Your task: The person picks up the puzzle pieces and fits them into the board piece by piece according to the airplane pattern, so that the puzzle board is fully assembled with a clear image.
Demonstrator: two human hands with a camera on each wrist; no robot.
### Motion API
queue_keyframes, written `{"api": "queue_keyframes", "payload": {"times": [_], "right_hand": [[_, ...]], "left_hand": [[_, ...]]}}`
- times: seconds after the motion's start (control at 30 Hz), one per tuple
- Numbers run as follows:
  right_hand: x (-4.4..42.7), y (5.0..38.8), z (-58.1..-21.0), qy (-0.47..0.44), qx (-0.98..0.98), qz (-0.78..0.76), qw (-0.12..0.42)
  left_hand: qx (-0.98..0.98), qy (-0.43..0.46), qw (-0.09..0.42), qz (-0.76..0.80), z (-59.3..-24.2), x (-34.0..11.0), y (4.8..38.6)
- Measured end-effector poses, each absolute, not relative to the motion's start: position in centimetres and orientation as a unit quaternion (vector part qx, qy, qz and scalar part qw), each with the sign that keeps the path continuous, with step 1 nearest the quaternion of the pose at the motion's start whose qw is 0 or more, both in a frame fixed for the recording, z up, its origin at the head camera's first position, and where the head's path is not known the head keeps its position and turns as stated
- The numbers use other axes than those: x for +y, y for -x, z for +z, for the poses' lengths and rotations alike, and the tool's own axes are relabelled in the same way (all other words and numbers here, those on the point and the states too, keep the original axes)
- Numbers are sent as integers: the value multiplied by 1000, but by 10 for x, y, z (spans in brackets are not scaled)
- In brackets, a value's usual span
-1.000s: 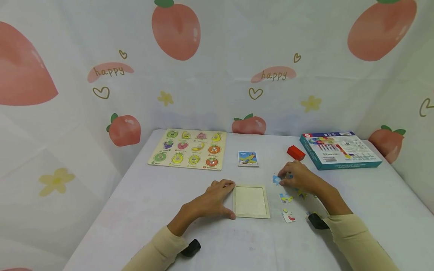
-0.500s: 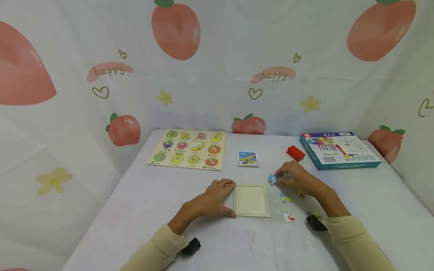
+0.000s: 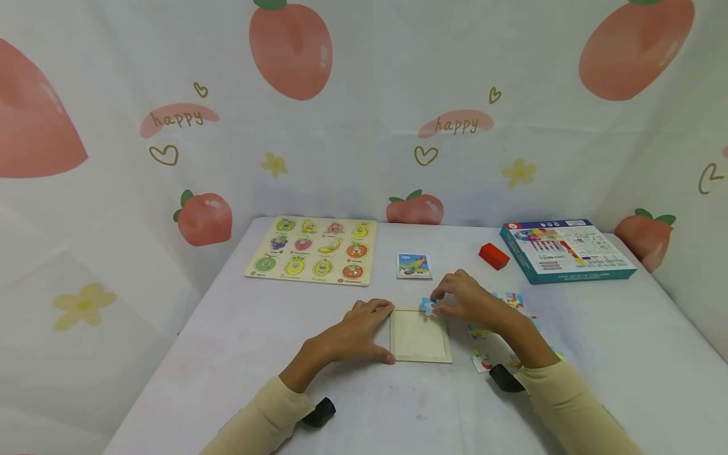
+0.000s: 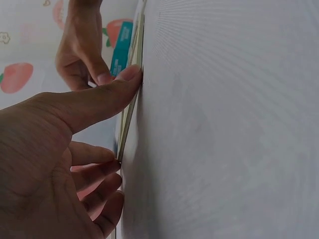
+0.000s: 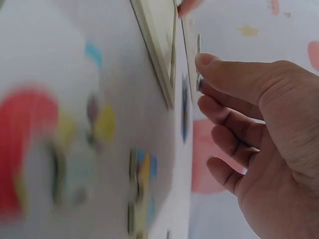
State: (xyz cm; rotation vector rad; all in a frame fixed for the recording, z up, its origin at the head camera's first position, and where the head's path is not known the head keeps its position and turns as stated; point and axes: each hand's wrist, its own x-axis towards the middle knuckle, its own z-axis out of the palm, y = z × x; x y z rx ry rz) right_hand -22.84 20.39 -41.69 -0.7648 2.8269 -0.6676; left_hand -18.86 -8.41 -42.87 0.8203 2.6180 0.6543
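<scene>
While the left hand (image 3: 354,336) is spread, a puzzle piece (image 3: 427,306) is pinched by the right hand (image 3: 467,303). Presumably light, it's best edge-held.

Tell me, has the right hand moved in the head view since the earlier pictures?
Yes. Against the red block, the right hand has moved left, carrying the blue puzzle piece toward the puzzle tray.

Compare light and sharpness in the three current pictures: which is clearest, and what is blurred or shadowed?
Head view: clearest, fairly evenly lit, the fruit board easy to make out; left wrist view: dim, the left hand darkened, soft shadow on the cloth beside its fingers; right wrist view: puzzle pieces blurred, worst toward the left edge, the right hand crisper.
</scene>
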Motion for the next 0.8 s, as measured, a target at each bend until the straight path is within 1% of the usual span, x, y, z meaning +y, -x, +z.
{"api": "queue_keyframes", "payload": {"times": [0.23, 0.53, 0.8], "right_hand": [[184, 227, -421, 278, 932, -216, 81], [167, 227, -428, 326, 921, -208, 52], [159, 227, -431, 333, 920, -202, 51]], "left_hand": [[916, -289, 161, 227, -429, -84, 190], [915, -291, 161, 229, -430, -85, 191], [913, -293, 162, 232, -430, -85, 191]]}}
